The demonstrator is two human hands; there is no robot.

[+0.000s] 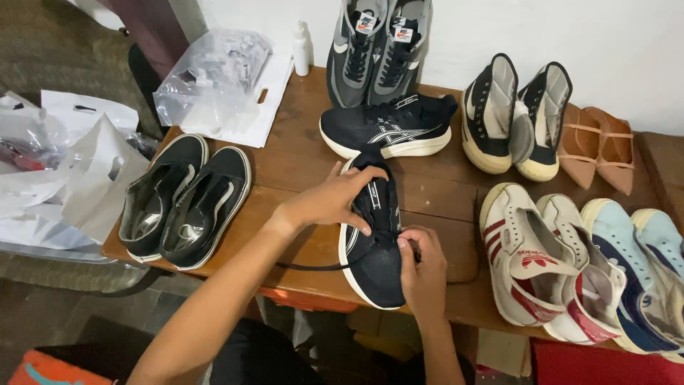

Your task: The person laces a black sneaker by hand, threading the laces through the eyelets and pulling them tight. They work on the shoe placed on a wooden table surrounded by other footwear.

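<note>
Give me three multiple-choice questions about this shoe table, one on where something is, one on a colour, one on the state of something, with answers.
1. Where does the white spray bottle stand?
A. At the table's back edge, beside the grey sneakers
B. Inside a shoe
C. On the floor

2. What colour are the pointed flat shoes?
A. Green
B. Tan-brown
C. White

3. What is the state of the black running shoe under the hands?
A. Boxed
B. Upside down
C. Upright, with a loose lace trailing left

Answers: 1 A, the bottle is by the wall next to the grey pair. 2 B, both flats are tan-brown. 3 C, the left hand grips the tongue end, the right hand pinches the laces.
</note>
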